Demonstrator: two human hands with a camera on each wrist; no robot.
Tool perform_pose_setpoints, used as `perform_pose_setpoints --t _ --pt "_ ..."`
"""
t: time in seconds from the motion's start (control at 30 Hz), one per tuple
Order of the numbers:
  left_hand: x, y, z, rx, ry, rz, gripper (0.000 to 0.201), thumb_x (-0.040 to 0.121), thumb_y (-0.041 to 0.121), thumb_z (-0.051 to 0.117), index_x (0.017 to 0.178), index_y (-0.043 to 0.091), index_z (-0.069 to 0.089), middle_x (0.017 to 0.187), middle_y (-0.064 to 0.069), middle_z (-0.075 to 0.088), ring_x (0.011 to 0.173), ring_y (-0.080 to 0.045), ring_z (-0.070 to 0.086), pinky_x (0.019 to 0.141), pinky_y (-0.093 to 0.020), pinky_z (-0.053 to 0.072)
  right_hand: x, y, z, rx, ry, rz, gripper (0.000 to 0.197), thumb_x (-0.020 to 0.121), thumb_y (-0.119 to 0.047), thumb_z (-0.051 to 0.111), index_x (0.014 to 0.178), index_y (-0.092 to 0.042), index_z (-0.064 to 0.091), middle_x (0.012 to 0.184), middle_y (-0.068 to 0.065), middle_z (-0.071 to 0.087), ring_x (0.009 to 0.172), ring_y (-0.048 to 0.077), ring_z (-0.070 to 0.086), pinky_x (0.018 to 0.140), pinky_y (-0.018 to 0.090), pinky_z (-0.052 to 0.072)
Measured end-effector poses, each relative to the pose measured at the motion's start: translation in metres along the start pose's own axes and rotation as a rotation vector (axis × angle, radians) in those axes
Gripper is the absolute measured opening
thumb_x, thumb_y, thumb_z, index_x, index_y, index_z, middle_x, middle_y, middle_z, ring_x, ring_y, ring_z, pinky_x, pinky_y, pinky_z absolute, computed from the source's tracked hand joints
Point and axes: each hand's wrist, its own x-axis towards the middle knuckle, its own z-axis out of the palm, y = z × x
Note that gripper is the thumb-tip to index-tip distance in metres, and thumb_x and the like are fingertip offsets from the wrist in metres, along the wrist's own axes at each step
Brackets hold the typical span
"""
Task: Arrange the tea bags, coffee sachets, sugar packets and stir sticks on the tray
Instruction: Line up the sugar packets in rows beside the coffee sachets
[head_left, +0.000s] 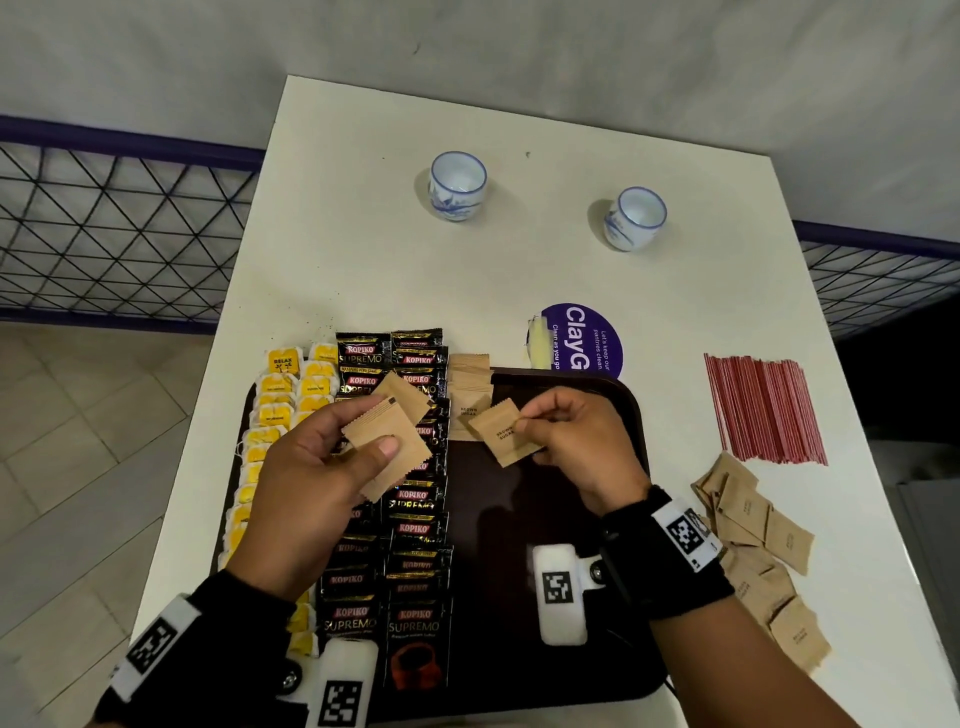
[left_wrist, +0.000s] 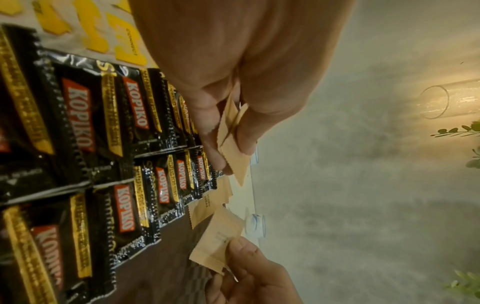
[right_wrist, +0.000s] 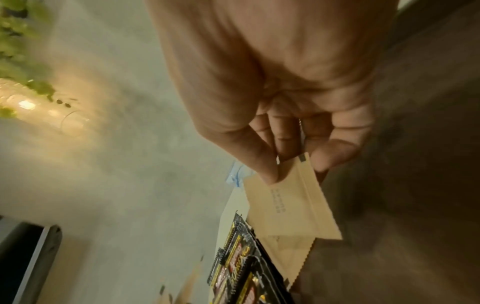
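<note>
**Clerk:** Item, tray (head_left: 636, 415) on the table (head_left: 363, 249). Contents so far?

**Me:** Yellow tea bags (head_left: 275, 410) in the left columns, two columns of black coffee sachets (head_left: 415, 525) beside them. Third column, brown sugar packets (head_left: 469, 395), only begun at the far end, touching the coffee column. The right part of the tray is bare.

**Clerk:** Hands?

**Me:** My left hand (head_left: 311, 467) grips a small fan of sugar packets, thumb pressed on top. My right hand (head_left: 576, 447) pinches a single packet (head_left: 504, 431) by its corner, above the tray and just nearer me than the placed ones.

**Clerk:** Stock still off the tray?

**Me:** A loose heap of sugar packets (head_left: 758, 551) on the table to the right, red stir sticks (head_left: 763, 405) bundled beyond it. Two cups (head_left: 457, 184) at the far end, not in the job.

**Clerk:** Handling note for this step?

**Me:** I'd lay the packet flat, overlapping the last one like the sachets do, its edge snug to the coffee column, lettering matching the others. Release only once it sits square; these are light and likely to skid on the smooth tray. Leave the right strip free for the sticks
</note>
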Motion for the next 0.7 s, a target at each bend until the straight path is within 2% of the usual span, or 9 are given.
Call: perform_pose_setpoints --t 0.07,0.13,0.2,0.27,0.37,0.47,0.57,0.7 --pt "-0.001 0.0 0.0 0.007 -0.004 -0.006 0.04 0.087 -0.001 0.071 0.11 0.031 0.072 0.101 0.013 0.078 0.092 -0.012 0.075 0.077 -0.039 0.061 0.002 -0.001 0.001 0.098 -0.012 0.093 0.009 0.084 0.001 0.072 0.082 -0.008 0.069 0.09 0.016 0.075 0.086 0.025 0.074 0.07 0.034 0.062" --pt "0.0 0.0 -0.002 0.013 -0.001 -0.013 0.04 0.087 -0.001 0.072 0.109 0.033 0.073 0.101 0.013 0.078 0.092 -0.012 0.075 0.079 -0.043 0.062 0.003 -0.001 0.003 0.155 -0.015 0.155 0.007 0.085 0.001 0.072 0.084 -0.006 0.069 0.099 0.023 0.073 0.094 0.033 0.073 0.07 0.037 0.063" --pt "0.0 0.0 -0.003 0.024 0.007 -0.017 0.04 0.086 0.0 0.073 0.109 0.033 0.073 0.104 0.011 0.077 0.094 -0.016 0.075 0.083 -0.049 0.061 0.004 -0.002 0.004 0.13 -0.014 0.167 0.009 0.083 -0.002 0.074 0.081 -0.01 0.07 0.097 0.018 0.074 0.092 0.028 0.073 0.063 0.03 0.059" --pt "0.001 0.0 -0.004 0.039 0.012 -0.019 0.04 0.086 0.001 0.074 0.11 0.033 0.074 0.105 0.01 0.077 0.098 -0.02 0.074 0.086 -0.053 0.06 0.006 -0.004 0.004 0.042 -0.002 0.143 0.013 0.08 -0.004 0.076 0.076 -0.015 0.072 0.085 0.007 0.076 0.074 0.016 0.069 0.053 0.022 0.049" --pt "0.001 0.0 -0.005 0.044 0.013 -0.024 0.04 0.085 0.002 0.074 0.109 0.034 0.074 0.105 0.01 0.077 0.098 -0.02 0.074 0.085 -0.052 0.061 0.009 -0.006 0.006 0.0 -0.007 0.139 0.012 0.079 -0.004 0.078 0.075 -0.014 0.072 0.073 0.004 0.072 0.06 0.01 0.061 0.046 0.017 0.04" --pt "0.001 0.0 -0.004 0.042 0.0 -0.028 0.04 0.085 0.002 0.074 0.11 0.033 0.073 0.104 0.011 0.077 0.094 -0.015 0.075 0.08 -0.045 0.062 0.012 -0.007 0.01 -0.025 -0.022 0.144 0.013 0.078 -0.004 0.079 0.074 -0.014 0.072 0.067 0.002 0.07 0.057 0.01 0.06 0.045 0.017 0.039" --pt "0.001 -0.001 -0.005 0.038 -0.006 -0.033 0.039 0.085 0.003 0.074 0.111 0.032 0.073 0.103 0.012 0.077 0.092 -0.014 0.075 0.068 -0.032 0.061 0.013 -0.008 0.014 -0.047 -0.043 0.142 0.015 0.078 -0.003 0.079 0.072 -0.014 0.071 0.065 0.002 0.069 0.056 0.011 0.06 0.044 0.018 0.039" --pt "0.0 -0.001 -0.005 0.052 -0.005 -0.036 0.039 0.085 0.004 0.074 0.112 0.032 0.072 0.103 0.013 0.077 0.091 -0.013 0.075 0.066 -0.029 0.06 0.013 -0.01 0.019 -0.069 -0.052 0.137 0.015 0.079 -0.002 0.078 0.072 -0.013 0.069 0.063 0.004 0.068 0.051 0.01 0.059 0.042 0.018 0.038"
